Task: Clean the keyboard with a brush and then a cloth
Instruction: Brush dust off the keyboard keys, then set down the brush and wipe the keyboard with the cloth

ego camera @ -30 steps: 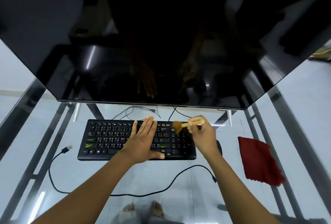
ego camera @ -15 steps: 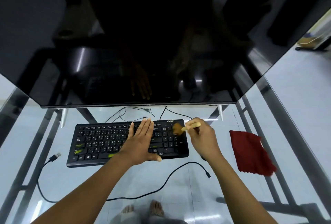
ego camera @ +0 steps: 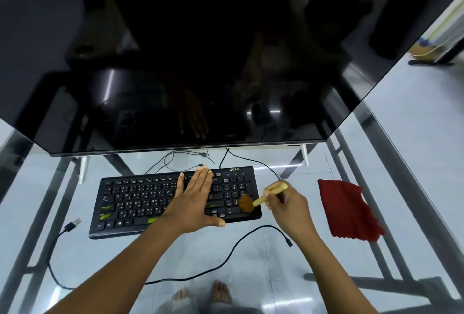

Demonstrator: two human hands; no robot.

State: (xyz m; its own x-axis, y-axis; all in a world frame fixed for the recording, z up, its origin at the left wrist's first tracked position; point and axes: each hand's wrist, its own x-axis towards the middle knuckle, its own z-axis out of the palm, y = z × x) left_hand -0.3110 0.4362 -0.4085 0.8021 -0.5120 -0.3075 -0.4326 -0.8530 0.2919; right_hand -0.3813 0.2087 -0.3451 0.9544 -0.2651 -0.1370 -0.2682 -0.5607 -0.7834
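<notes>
— Brushing which end of the keyboard (ego camera: 140,203)?
— Its right end, lower centre of the frame. The right hand (ego camera: 288,209) pinches the brush (ego camera: 261,199) by its handle, bristles on the number pad.
— And the left hand (ego camera: 193,203)?
— Flat, fingers straight, pressing the middle keys. The keyboard's long axis runs left to right, so coming strokes, I'd judge, travel leftward toward that palm. The red cloth (ego camera: 349,210) lies right of the right hand, nearer it.
</notes>
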